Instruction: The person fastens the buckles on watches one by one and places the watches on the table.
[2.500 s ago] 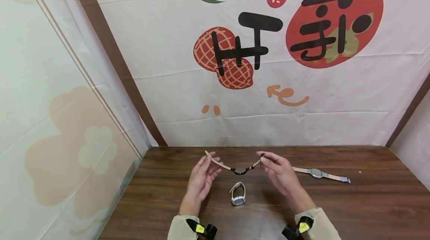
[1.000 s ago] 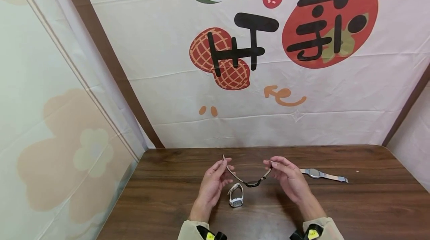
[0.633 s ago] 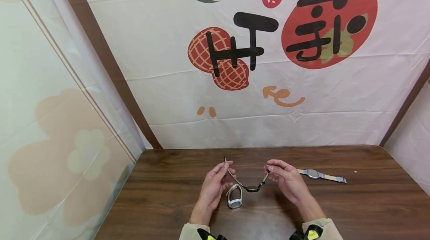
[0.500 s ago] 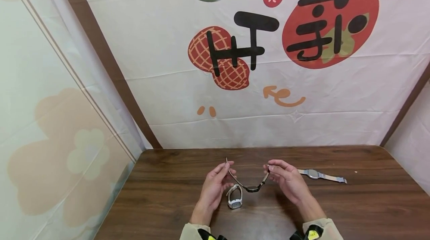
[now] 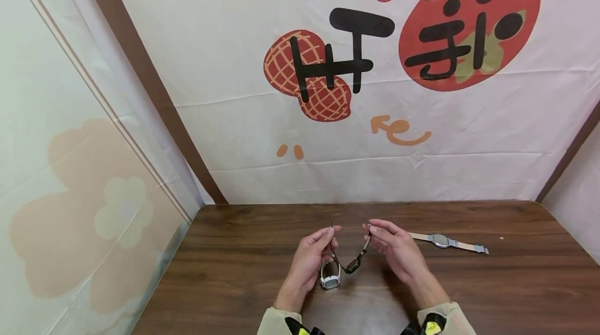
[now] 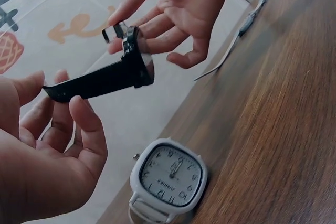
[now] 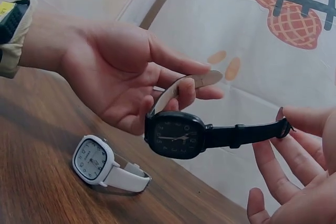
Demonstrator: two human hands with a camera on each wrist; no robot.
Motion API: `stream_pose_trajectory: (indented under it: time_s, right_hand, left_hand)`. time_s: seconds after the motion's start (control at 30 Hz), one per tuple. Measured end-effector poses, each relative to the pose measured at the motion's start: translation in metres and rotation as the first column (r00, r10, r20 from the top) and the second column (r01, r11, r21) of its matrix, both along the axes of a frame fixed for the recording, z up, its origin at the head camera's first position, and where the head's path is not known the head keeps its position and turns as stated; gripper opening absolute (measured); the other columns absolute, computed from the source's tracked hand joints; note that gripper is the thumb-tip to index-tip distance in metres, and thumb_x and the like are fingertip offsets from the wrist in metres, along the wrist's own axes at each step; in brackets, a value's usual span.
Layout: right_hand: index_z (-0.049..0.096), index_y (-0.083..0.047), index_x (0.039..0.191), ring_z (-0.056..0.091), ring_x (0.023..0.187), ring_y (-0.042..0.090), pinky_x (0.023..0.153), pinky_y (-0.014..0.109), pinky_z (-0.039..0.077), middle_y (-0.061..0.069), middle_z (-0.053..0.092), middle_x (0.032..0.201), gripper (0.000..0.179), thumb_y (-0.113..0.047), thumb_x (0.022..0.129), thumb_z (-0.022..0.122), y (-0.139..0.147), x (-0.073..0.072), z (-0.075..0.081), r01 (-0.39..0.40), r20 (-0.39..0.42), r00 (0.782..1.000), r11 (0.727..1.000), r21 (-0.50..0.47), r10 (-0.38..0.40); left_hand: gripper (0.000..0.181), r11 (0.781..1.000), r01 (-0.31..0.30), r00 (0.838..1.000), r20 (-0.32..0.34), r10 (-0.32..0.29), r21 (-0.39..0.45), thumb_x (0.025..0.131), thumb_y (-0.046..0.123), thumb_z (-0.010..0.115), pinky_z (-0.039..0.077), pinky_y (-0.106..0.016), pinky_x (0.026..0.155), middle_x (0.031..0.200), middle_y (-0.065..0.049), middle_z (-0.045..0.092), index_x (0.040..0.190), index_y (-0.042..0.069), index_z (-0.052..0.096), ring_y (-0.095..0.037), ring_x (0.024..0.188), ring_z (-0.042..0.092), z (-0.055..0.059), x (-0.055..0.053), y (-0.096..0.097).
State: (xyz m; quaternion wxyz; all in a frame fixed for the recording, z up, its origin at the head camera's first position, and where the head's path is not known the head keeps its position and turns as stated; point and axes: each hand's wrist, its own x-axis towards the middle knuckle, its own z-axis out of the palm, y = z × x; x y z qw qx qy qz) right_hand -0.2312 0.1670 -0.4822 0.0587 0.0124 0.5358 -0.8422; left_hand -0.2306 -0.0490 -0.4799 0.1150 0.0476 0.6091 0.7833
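Observation:
A black wristwatch (image 7: 177,135) with a dark, squarish dial hangs in the air between both hands, its strap unfastened and sagging into a U. The left hand (image 5: 305,262) pinches the long, pale-lined strap end between thumb and fingers. At the buckle end, the right hand (image 5: 398,251) pinches the other strap tip. Below and just left of the black watch, a white wristwatch (image 5: 330,282) stands on the table with its strap looped; its pale dial shows in both wrist views. Only the right hand's lower palm and fingers show in the left wrist view.
A light blue and beige watch (image 5: 440,241) lies stretched flat on the brown wooden table (image 5: 515,288), beyond the right hand. Behind the table hangs a white printed cloth (image 5: 234,116). A tiny pale speck (image 5: 501,238) sits near that watch.
The hands have come closer together, so the black watch's strap bends from a shallow curve into a deeper U. The watch hangs lower, its case now tilted. The other two watches stay put.

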Motion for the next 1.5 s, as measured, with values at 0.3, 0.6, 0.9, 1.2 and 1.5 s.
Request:
stream_pose_trajectory:
  time_s: [0.3,0.6,0.9,1.2,1.5]
  right_hand:
    - [0.069,-0.008,0.105,0.071,0.092,0.014,0.089,0.029,0.051,0.003,0.076,0.095,0.013,-0.004,0.096,0.061,0.001,-0.001,0.002,-0.134,-0.011,0.991,0.991,-0.009,0.133]
    - [0.068,-0.009,0.104,0.069,0.095,0.012,0.089,0.028,0.051,0.003,0.075,0.098,0.012,-0.005,0.097,0.06,0.0,0.002,0.004,-0.154,-0.01,0.988,0.988,-0.003,0.154]
    - [0.073,-0.022,0.103,0.067,0.091,0.007,0.078,0.026,0.041,-0.007,0.074,0.096,0.02,-0.009,0.099,0.058,-0.006,0.007,0.007,-0.128,-0.004,0.992,0.991,0.037,0.128]
    - [0.073,-0.028,0.098,0.064,0.094,0.009,0.088,0.033,0.036,-0.009,0.073,0.096,0.024,-0.011,0.099,0.057,-0.015,0.011,0.007,-0.159,0.007,0.987,0.987,-0.025,0.159]
    - [0.075,-0.027,0.098,0.061,0.091,0.009,0.082,0.03,0.038,-0.01,0.071,0.091,0.022,-0.01,0.097,0.06,-0.021,0.014,0.01,-0.17,-0.01,0.986,0.985,-0.02,0.169]
  left_hand:
    - [0.041,0.999,-0.021,1.0,0.014,0.02,0.029,0.101,0.027,0.057,0.036,-0.02,0.059,0.077,0.009,0.058,0.128,-0.004,0.061,-0.004,0.068,0.048,0.003,0.001,0.003]
    - [0.039,0.998,0.009,0.999,0.031,-0.011,0.06,0.102,0.02,0.055,0.037,-0.021,0.063,0.08,0.01,0.06,0.128,-0.009,0.059,-0.004,0.074,0.049,0.004,0.003,0.004]
    - [0.024,0.995,0.016,0.998,0.062,-0.022,0.101,0.1,0.018,0.059,0.039,-0.023,0.068,0.081,0.009,0.064,0.112,0.0,0.069,-0.006,0.076,0.051,0.005,0.006,0.009]
    - [0.012,0.998,0.03,0.995,0.088,-0.035,0.064,0.098,0.019,0.062,0.037,-0.024,0.067,0.083,0.008,0.066,0.098,0.01,0.07,-0.007,0.078,0.055,0.003,0.008,0.014]
    - [0.012,0.997,0.056,0.994,0.093,-0.061,0.055,0.098,0.019,0.061,0.036,-0.022,0.064,0.075,0.009,0.063,0.092,0.015,0.071,-0.006,0.074,0.054,0.002,0.009,0.016]
